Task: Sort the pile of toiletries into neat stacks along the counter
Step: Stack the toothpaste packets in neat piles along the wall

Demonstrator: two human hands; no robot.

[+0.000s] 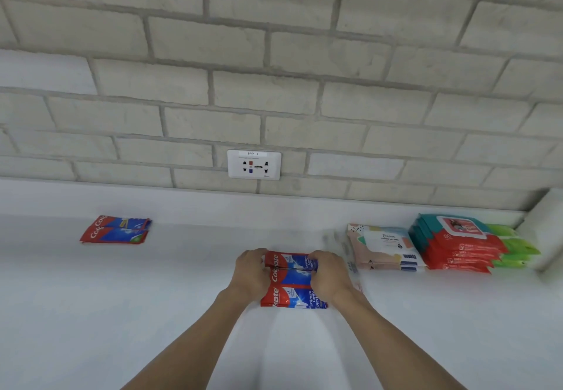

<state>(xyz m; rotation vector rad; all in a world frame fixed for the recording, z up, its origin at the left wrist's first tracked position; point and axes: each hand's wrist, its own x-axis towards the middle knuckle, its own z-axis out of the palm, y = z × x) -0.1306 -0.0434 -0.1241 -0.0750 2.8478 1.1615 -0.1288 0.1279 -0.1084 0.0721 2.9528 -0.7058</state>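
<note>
**Colgate toothpaste boxes squared between two hands at mid-counter**

Colgate toothpaste boxes point(291, 280), red and blue, lie in a short stack on the white counter point(152, 298), directly below the wall socket point(254, 164). The left hand point(251, 270) presses against the stack's left ends and the right hand point(330, 274) against its right ends; both sets of fingers are curled around the box ends, gripping the stack from opposite sides. The lowest box projects toward the viewer beyond the hands, so the stack appears not yet flush. Whether the upper boxes are lifted or resting cannot be told.

The step in hand is judged to be aligning this stack. Done well, it calls for even inward pressure from both palms, the boxes kept flat on the counter, and the near box slid back until its long edge matches those above. Squeezing hard would risk bowing the thin cartons.

A second pair of toothpaste boxes point(117, 229) lies well apart to the left, near the wall. To the right stand three finished-looking stacks side by side: patterned wipe packs point(384, 249), red-and-teal wipe packs point(457, 243) and green packs point(515, 249). The held stack sits near, but apart from, the patterned packs, with some blurred clear packaging point(350, 264) between.
</note>
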